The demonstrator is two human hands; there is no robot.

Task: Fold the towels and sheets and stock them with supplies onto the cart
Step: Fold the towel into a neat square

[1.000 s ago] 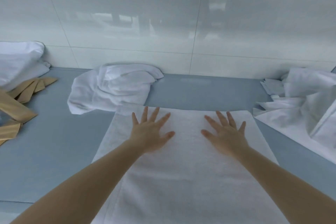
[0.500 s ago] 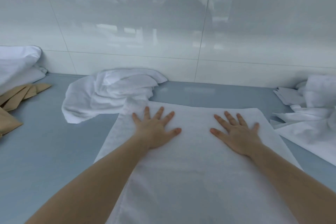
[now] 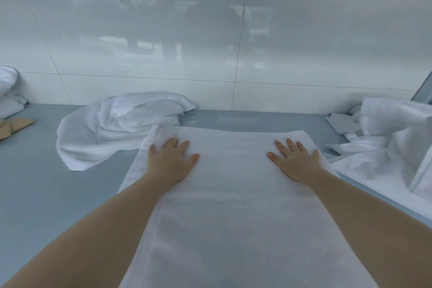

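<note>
Flat hands [image 3: 171, 162] on spread towel [image 3: 233, 206]

Two hands [image 3: 170, 161] [image 3: 297, 161], one flat towel [image 3: 233, 206]

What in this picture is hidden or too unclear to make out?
All in the head view:
- Flat towel: its near end is cut off by the bottom edge.
- Tan items: cut off by the left edge, so their kind is unclear.
- White pile on the right: runs past the right edge.
- Fingertips of the left hand: blurred into the towel.
- Cart: nowhere in view.
- Wall reflections: too hazy to identify.
</note>
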